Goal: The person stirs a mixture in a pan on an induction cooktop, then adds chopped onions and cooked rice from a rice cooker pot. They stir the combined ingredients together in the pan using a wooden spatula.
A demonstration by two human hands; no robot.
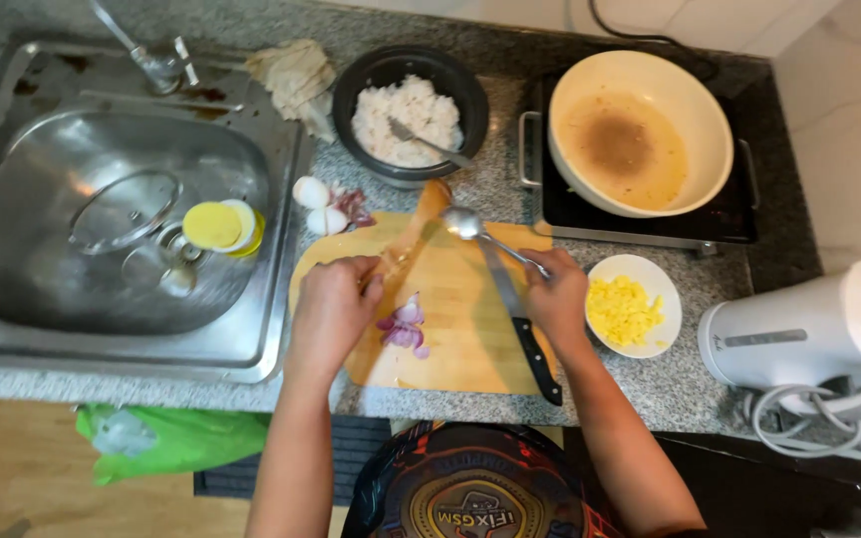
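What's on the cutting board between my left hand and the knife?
In the head view, purple shallot pieces lie on the cutting board between the left hand and the knife.

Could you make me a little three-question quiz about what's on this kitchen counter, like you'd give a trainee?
1. True or false: the right hand holds a spoon over the wooden cutting board.
2. What lies on the board between the two hands? A) a fork B) a black-handled knife C) a peeler
3. What fills the small white bowl to the right of the board?

Key
1. True; the left hand rests on the board near shallot pieces.
2. B.
3. Yellow chopped food; what it is exactly cannot be told.
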